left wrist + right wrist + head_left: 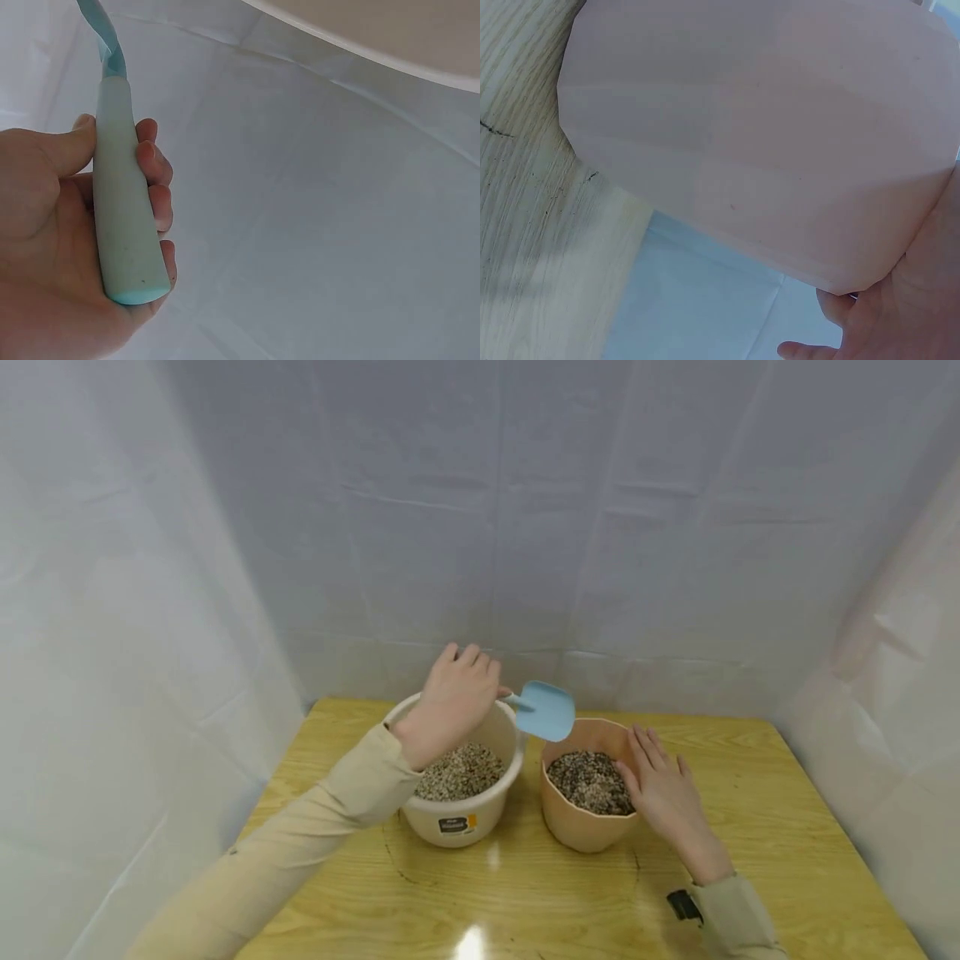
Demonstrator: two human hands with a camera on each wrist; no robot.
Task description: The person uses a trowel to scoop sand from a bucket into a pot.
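Note:
My left hand [455, 692] grips the pale handle [124, 210] of a light blue scoop [546, 710], with fingers curled round it. The scoop's blade hangs over the gap between two pots. A white pot [457, 827] of light gravel stands on the left, under my left wrist. A peach faceted pot [577, 827] of darker gravel stands on the right. My right hand [663, 789] lies with straight fingers against the peach pot's right side and rim; its wall [765, 142] fills the right wrist view.
Both pots stand on a yellow wooden table [750, 827]. White sheeting [525, 527] closes in the back and both sides. A black strap [684, 906] shows at my right wrist.

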